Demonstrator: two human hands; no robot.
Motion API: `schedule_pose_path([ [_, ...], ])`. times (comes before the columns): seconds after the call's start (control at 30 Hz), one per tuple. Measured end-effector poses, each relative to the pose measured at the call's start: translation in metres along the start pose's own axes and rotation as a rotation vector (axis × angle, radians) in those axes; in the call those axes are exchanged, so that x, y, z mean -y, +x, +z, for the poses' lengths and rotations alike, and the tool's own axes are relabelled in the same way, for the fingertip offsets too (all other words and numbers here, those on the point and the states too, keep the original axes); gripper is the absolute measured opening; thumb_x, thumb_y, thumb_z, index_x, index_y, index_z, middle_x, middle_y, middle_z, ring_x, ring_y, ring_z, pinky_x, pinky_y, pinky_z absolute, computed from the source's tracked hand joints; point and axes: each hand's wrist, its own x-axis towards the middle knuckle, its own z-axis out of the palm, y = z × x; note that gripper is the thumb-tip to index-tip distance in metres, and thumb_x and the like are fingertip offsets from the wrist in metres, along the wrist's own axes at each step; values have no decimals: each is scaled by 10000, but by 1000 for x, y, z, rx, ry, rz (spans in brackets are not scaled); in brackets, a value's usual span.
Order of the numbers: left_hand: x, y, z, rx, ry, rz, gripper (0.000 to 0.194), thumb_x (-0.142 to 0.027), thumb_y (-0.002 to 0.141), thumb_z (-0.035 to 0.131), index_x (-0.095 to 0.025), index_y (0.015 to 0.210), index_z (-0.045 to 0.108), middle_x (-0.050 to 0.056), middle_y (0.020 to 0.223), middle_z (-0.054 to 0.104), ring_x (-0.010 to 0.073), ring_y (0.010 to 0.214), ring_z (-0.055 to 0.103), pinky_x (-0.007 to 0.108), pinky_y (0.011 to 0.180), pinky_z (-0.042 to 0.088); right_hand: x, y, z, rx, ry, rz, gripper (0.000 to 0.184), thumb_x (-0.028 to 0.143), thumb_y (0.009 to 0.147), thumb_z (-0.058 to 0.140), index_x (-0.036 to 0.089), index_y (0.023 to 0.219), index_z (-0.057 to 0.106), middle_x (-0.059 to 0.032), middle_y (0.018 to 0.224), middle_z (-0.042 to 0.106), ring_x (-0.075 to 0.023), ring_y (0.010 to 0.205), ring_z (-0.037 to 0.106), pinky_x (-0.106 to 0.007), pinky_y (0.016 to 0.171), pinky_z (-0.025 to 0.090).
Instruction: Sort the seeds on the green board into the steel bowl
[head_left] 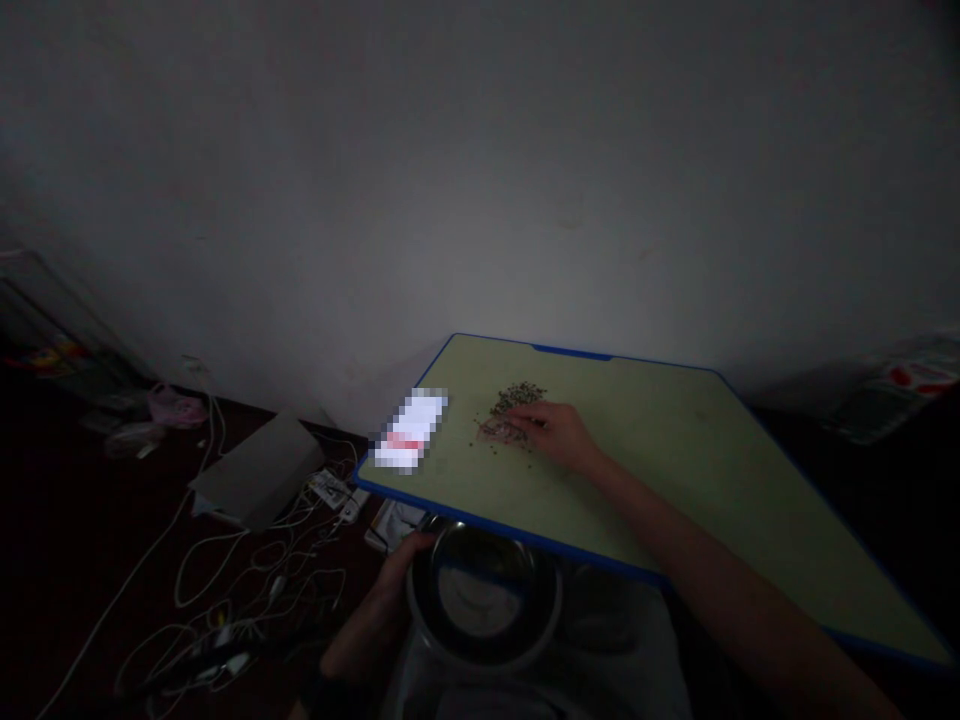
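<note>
Tabletop: pale green tabletop (637,400) with a blue edge, set near a plain wall (480,200). Light poor.
Dark grains: small dark grains (519,392) lie loose on the tabletop, left of its middle. Thickest just beyond the fingers; a few strays nearer the front edge. Too small to name the kind.
Pinkish patch: a pinkish patch (491,432) among the near grains, beside the fingertips. Perhaps thin plastic; cannot tell.
Right hand: right hand (561,432) reaches in over the tabletop, fingertips at the near side of the grains.
Right grip: thumb and fingers bent toward one another. Whether they meet, or pinch a grain, cannot tell.
Left hand: left hand (401,568) below the front edge, at the left side of a round metal bowl (459,652).
Left grip: closed on the bowl's rim, by the look of it; some fingers hidden.
Bowl: opening faces up, just under the tabletop's front edge. Inside dark and shiny; cannot tell whether grains lie in it.
Progress: judged underway, not finished. Both hands engaged; a fair heap remains on the tabletop. No finished portion can be made out.
Phone: lit phone (412,430) at the left edge, screen blurred, apart from the grains.
Floor, left: grey box (259,470), power strip (330,490), tangled white cables.
</note>
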Motion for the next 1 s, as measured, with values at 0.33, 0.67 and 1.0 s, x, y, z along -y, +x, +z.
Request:
schedule_pose_path([
  [0.33,-11,-25,7,72,20,87,106,-275,621,676,-186,674,698,48,682,718,261,803,637,356,784,455,-4,0,2,-4,-32,-10,216,265,841,541,267,979,707,-26,947,716,-178,834,665,-307,748,505],
  [0.67,-7,0,0,26,26,-2,108,-281,608,660,-176,583,675,33,573,674,213,623,597,322,673,444,3,-1,2,-9,-53,-21,227,257,855,519,253,989,702,-25,953,714,-166,840,660,-296,762,504],
  [1.0,4,18,-7,-82,3,-197,145,-244,662,606,-141,578,664,37,540,680,185,557,598,299,630,445,12,-6,10,12,-199,-101,280,258,888,463,233,1079,667,-42,1018,694,-178,866,649,-303,789,495],
])
